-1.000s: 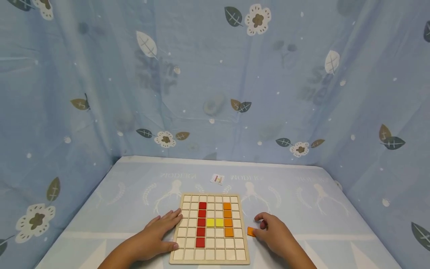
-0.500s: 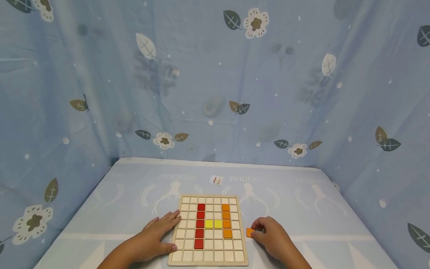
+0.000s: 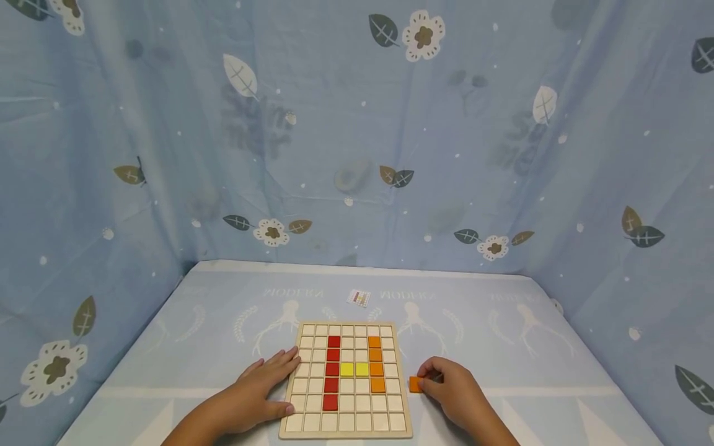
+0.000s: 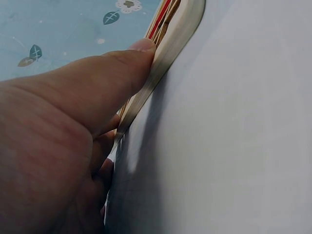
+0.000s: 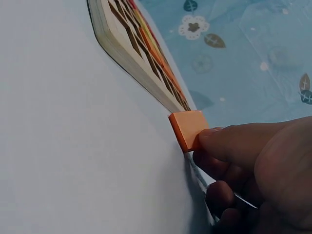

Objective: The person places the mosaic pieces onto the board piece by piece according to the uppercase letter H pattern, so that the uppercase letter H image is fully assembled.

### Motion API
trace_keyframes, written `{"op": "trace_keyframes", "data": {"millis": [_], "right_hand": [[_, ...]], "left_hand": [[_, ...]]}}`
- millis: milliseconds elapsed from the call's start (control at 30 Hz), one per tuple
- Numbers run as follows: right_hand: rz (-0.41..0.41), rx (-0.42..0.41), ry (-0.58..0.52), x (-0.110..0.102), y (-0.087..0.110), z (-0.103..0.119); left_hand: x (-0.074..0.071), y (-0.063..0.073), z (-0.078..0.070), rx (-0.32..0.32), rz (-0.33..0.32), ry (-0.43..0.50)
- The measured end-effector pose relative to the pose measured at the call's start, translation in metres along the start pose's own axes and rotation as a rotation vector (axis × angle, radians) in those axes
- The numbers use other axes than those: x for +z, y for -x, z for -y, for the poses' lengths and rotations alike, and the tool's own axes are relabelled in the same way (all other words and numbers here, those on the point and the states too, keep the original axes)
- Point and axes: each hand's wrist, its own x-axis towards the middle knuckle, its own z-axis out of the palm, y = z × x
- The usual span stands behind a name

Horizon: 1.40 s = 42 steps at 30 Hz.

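A wooden grid board (image 3: pixel 346 435) lies on the table, its squares bearing a column of several red tiles (image 3: pixel 332 370), two yellow tiles (image 3: pixel 354 370) and a column of several orange tiles (image 3: pixel 377 370). My left hand (image 3: pixel 251 394) rests along the board's left edge, fingers spread and thumb on the frame; the left wrist view shows the thumb (image 4: pixel 131 63) against the rim. To the right of the board, my right hand (image 3: pixel 454 391) pinches a loose orange square tile (image 5: pixel 187 130) between thumb and fingers, apart from the frame.
A small printed card (image 3: pixel 359 298) with a coloured grid pattern lies beyond the board. The table (image 3: pixel 480 334) has a pale patterned cover, and blue flowered curtains (image 3: pixel 357 142) hang round its back and sides.
My right index finger has come down onto the loose orange tile, so that thumb and fingers now pinch it. The left hand stays on the board, and the head view has shifted slightly.
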Motion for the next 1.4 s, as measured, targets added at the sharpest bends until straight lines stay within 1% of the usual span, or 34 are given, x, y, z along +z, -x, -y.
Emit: {"op": "trace_keyframes", "data": {"millis": [100, 200, 267, 333, 400, 467, 567, 800, 933, 1133, 1300, 1400], "right_hand": [[-0.004, 0.026, -0.032, 0.001, 0.001, 0.001], [0.009, 0.028, -0.116, 0.003, 0.001, 0.003], [0.039, 0.009, -0.19, 0.006, 0.001, 0.007], [0.089, -0.023, -0.26, 0.009, 0.002, 0.012], [0.137, -0.056, -0.302, 0.013, 0.003, 0.019], [0.173, -0.086, -0.32, 0.018, 0.006, 0.026], [0.197, -0.109, -0.309, 0.025, 0.01, 0.034], [0.225, -0.172, -0.194, 0.034, 0.013, 0.038], [0.245, -0.18, -0.185, 0.036, 0.013, 0.039], [0.266, -0.151, -0.173, 0.035, 0.014, 0.042], [0.25, -0.17, -0.128, 0.034, 0.013, 0.041], [0.247, -0.174, -0.081, 0.034, 0.012, 0.04]], "left_hand": [[0.001, 0.0, 0.0, 0.002, 0.006, 0.006], [0.002, 0.0, 0.001, 0.001, 0.011, 0.011], [0.002, 0.0, 0.002, 0.001, 0.011, 0.013], [0.001, 0.0, 0.002, 0.003, 0.008, 0.014], [0.001, 0.0, 0.003, 0.007, 0.004, 0.014], [0.001, 0.0, 0.003, 0.012, 0.002, 0.013], [0.001, 0.001, 0.003, 0.018, 0.001, 0.013], [-0.001, 0.001, 0.002, 0.02, 0.002, 0.012], [-0.001, 0.001, 0.003, 0.027, -0.001, 0.003], [-0.001, 0.001, 0.003, 0.025, -0.003, -0.002], [-0.001, 0.0, 0.002, 0.024, 0.001, 0.005], [-0.001, 0.0, 0.0, 0.02, 0.002, 0.002]]}}
